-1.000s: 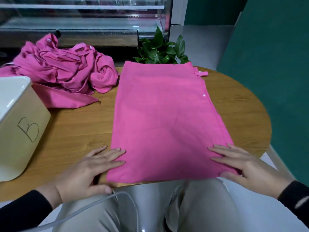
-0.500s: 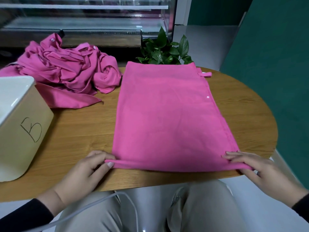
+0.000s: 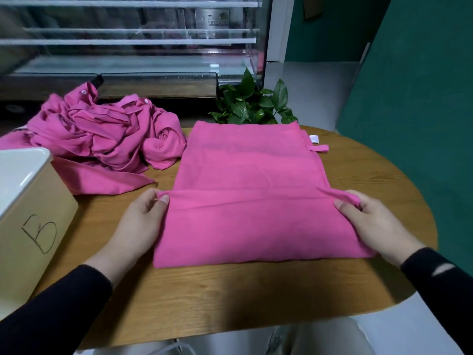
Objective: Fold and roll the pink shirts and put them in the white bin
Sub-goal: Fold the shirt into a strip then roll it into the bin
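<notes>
Both hands, left [image 3: 143, 221] and right [image 3: 371, 221], pinch the shirt's [image 3: 245, 180] folded-over near hem; its long axis runs away across the tabletop [image 3: 204, 298].

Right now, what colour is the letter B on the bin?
Black, drawn by hand on the bin's cream side; the head view shows the letter B.

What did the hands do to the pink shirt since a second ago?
Both hands took hold of the near corners of the flat pink shirt and carried that edge away from the person, folding it over. The left hand and right hand now pinch the folded edge. The crumpled shirt pile, white bin and plant stayed put.
</notes>
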`<state>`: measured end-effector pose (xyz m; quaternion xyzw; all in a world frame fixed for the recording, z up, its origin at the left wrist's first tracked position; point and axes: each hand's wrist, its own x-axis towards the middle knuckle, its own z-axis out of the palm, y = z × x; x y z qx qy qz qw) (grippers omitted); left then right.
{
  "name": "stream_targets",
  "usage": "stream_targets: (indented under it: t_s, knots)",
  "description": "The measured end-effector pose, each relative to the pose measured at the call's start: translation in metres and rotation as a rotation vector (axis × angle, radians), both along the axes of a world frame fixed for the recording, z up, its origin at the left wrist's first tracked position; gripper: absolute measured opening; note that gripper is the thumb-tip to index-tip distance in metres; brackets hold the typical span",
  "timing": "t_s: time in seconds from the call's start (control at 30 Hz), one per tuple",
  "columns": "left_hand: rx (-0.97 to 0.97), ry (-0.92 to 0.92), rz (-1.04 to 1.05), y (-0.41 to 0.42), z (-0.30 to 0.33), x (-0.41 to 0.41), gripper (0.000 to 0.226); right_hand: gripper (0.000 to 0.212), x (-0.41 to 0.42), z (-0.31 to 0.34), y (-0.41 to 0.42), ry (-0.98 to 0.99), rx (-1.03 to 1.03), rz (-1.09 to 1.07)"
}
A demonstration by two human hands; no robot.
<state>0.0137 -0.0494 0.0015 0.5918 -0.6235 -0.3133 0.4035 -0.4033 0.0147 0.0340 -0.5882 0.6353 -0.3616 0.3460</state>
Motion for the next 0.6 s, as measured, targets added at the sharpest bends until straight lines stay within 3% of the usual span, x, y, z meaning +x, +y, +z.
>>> stream_targets:
  t_s: [0.17,0.3,0.6]
  knots:
    - [0.023,-0.261,-0.051,-0.010,-0.019,-0.006,0.018,0.026,0.007,-0.019,-0.010,0.158,0.042,0.080]
    - [-0.022,-0.368,-0.111,0.014,-0.024,-0.002,0.016,0.022,0.002,-0.033,-0.002,0.234,0.064,0.080]
    - [0.017,-0.452,-0.229,0.085,-0.010,0.012,0.017,0.066,-0.012,-0.031,0.059,0.374,0.177,0.192]
